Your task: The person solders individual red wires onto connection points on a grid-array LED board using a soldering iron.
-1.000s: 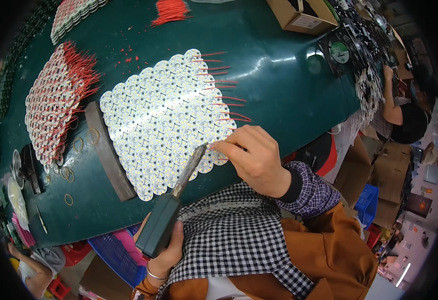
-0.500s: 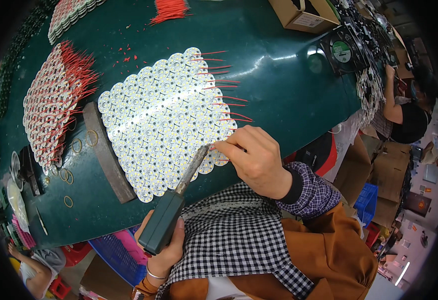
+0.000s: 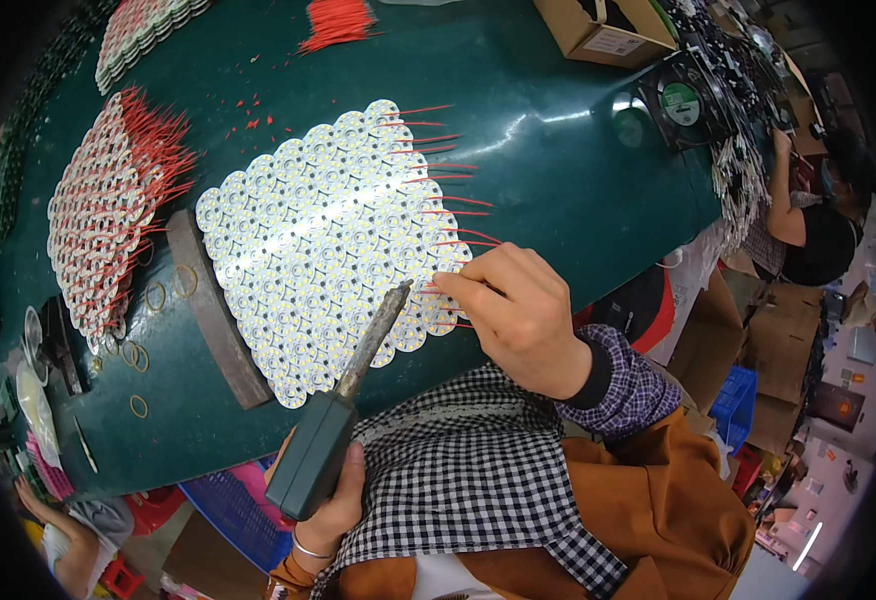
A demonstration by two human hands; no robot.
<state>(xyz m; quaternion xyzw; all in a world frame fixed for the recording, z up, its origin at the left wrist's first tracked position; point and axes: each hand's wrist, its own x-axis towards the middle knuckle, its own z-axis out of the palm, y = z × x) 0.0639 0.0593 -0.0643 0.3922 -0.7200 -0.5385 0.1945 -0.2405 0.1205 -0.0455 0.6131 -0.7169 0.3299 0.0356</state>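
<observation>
Electronics assembly workshop: LED boards (image 3: pixel 328 240), soldering iron (image 3: pixel 343 400), co-worker (image 3: pixel 808 215) nearby.

Right hand (image 3: pixel 523 315): purple-and-white plaid cuff over a dark inner cuff, brown jacket sleeve behind; left hand (image 3: pixel 333 505): thin silver bangle at wrist, brown sleeve, black-and-white checked cloth beside it.

cardboard box (image 3: pixel 608 30) and small fan (image 3: pixel 680 98) on green table (image 3: pixel 558 200).

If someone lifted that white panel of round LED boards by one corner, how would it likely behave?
The panel looks thin and flat, so it is probably light. It seems made of small discs joined at narrow points, so it may flex or snap apart there. The red wires at its edge look floppy and would likely dangle.
</observation>
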